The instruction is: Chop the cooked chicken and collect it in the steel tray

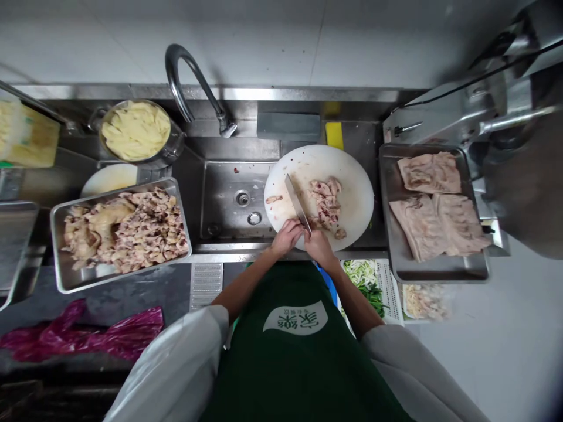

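Observation:
A round white cutting board [352, 176] lies over the right part of the sink and carries a pile of chopped pale meat [326, 202]. A cleaver [297, 202] lies slanted across the board, blade pointing up and left, just left of the meat. My right hand [320, 245] is closed at the near end of the cleaver, where the handle is hidden. My left hand [287, 235] is curled beside the blade's base at the board's near edge; whether it holds anything is hidden. A small meat scrap [273, 199] lies left of the blade.
A steel tray of chopped meat [70, 281] sits left of the sink basin [224, 199]. A pot of pale strips [135, 130] stands behind it by the tap [189, 82]. A tray of large meat slabs [440, 271] is on the right. Chopped greens [365, 281] and a pink bag [88, 334] lie below.

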Demonstrator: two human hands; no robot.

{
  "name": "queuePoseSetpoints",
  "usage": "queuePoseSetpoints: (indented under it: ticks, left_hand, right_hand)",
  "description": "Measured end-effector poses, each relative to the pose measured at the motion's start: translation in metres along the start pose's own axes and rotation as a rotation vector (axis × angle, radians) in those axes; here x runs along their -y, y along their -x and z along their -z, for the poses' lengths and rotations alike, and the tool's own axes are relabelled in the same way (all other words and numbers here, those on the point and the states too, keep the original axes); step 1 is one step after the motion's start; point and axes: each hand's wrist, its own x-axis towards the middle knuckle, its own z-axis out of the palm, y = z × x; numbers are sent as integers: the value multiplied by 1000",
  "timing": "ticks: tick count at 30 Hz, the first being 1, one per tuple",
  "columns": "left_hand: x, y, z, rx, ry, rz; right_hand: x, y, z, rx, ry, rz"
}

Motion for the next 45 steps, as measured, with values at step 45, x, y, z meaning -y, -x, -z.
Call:
queuePoseSetpoints:
  ticks: [45]
  left_hand:
    - [10,-127,47,634,410,345]
  right_hand:
    - [-78,34,29,-2,-55,-46]
